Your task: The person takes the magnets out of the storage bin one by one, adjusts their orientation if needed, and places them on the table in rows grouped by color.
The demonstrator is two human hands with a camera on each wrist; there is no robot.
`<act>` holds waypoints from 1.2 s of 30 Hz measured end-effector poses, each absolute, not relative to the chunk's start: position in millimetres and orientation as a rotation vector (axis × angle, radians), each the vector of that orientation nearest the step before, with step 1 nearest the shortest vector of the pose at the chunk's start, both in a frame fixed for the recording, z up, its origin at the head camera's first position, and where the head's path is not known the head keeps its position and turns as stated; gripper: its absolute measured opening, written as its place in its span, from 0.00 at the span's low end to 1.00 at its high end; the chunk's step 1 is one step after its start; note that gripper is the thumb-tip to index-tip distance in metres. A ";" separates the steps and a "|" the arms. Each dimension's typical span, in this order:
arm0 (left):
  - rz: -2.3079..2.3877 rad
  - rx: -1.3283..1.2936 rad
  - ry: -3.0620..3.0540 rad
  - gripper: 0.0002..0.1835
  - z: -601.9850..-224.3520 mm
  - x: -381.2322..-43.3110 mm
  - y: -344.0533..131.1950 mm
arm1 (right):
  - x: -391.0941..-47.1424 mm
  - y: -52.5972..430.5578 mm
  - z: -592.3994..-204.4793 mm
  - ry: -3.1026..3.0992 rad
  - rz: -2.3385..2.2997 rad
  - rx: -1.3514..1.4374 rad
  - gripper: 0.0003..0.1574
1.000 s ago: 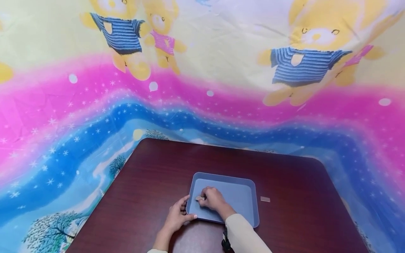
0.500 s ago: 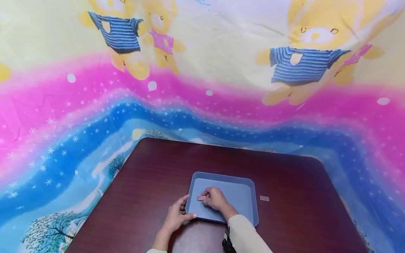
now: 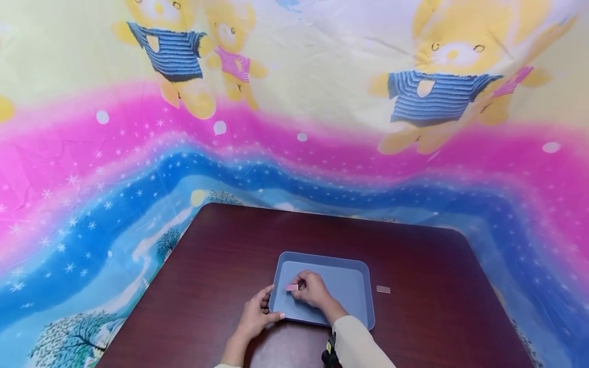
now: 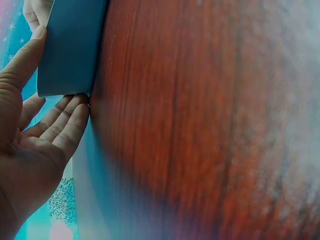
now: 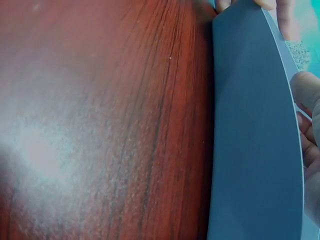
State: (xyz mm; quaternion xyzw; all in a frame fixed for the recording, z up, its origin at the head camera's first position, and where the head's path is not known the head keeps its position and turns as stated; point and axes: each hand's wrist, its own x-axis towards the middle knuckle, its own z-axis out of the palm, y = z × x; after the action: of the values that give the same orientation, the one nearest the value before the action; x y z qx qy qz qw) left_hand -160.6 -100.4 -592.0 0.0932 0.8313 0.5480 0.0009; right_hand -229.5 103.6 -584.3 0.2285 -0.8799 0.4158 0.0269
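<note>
A shallow grey-blue tray [image 3: 340, 276] rests on the dark red-brown table. My left hand [image 3: 255, 313] grips its near left corner, with the thumb along the front rim and the fingers against the left side. In the left wrist view, the fingers [image 4: 70, 120] of that hand touch the tray's corner wall [image 4: 72, 55]. Over the left part of the tray floor, my right hand [image 3: 315, 290] pinches a small pink rectangular block [image 3: 292, 288] between thumb and fingers. The block is out of sight in the right wrist view, where the tray wall [image 5: 255, 130] covers most of the right hand.
A small flat pale rectangular piece [image 3: 383, 290] lies on the table [image 3: 428, 266] just right of the tray. Behind the table hangs a cloth [image 3: 294, 168] printed with bears and snowflakes.
The block in my right hand has turned from a tilted pale side to its pink face, and sits nearly level. My left hand keeps its hold on the tray.
</note>
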 end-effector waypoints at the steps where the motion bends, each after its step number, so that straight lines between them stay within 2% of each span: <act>1: 1.715 0.296 2.610 0.44 -591.9 -160.5 -100.1 | -228.6 105.2 -584.3 -2.725 1.286 0.694 0.10; 36: 1.716 0.305 2.636 0.44 -588.0 -158.2 -102.7 | -194.0 175.8 -551.5 -2.684 1.323 0.577 0.13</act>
State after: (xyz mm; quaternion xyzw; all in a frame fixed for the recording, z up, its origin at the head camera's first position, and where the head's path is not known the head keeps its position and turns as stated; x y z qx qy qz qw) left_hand -158.2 -102.7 -588.0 0.0966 0.8342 0.5429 -0.0091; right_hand -194.0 175.8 -551.5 0.1892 -0.8797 0.4337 0.0470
